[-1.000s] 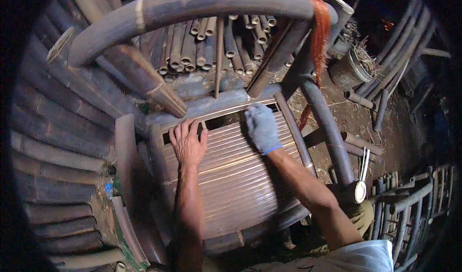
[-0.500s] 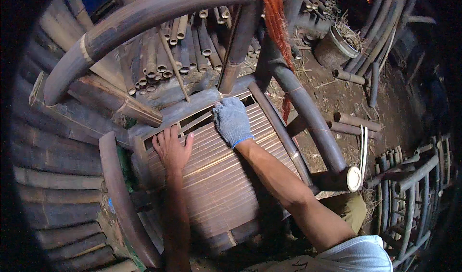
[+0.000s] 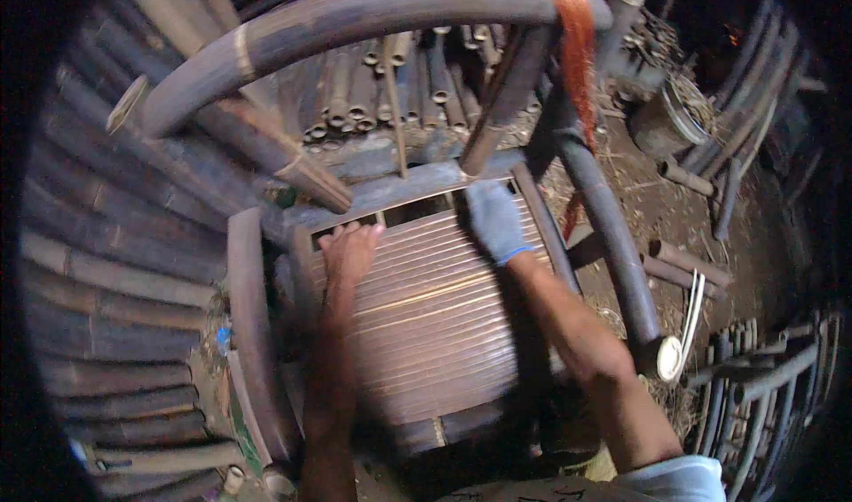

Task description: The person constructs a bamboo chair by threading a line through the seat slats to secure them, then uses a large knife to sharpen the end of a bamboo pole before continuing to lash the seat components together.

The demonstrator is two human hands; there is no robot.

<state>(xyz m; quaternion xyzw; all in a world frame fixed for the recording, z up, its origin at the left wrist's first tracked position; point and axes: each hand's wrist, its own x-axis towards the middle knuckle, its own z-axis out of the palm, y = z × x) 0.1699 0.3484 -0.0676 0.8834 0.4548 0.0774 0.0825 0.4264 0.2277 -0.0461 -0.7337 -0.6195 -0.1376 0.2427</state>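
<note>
A bamboo chair frame surrounds a seat of narrow bamboo slats (image 3: 426, 324), laid side by side. At the far left of the seat, my bare left hand (image 3: 352, 252) has its fingers curled over the edge of the last slat, thumb apart from them. My right hand (image 3: 495, 221), in a grey-blue knit glove, is bent over the same edge farther right; its fingertips are partly hidden and blurred. Beyond the slats lies a dark gap (image 3: 417, 213), crossed by short pale strips, in front of the thick back rail (image 3: 373, 191).
The curved bamboo backrest (image 3: 373, 14) arches over the far side, with orange fibre (image 3: 572, 40) hanging from it. Armrests (image 3: 608, 236) flank the seat. Cut bamboo tubes (image 3: 355, 85) are stacked behind, a bucket (image 3: 664, 125) stands far right, and large bamboo poles (image 3: 115, 276) line the left.
The slanted slat in the gap now lies in line with the others. My left fingers, spread before, are curled over the edge. My right hand has shifted right along it. The view has shifted.
</note>
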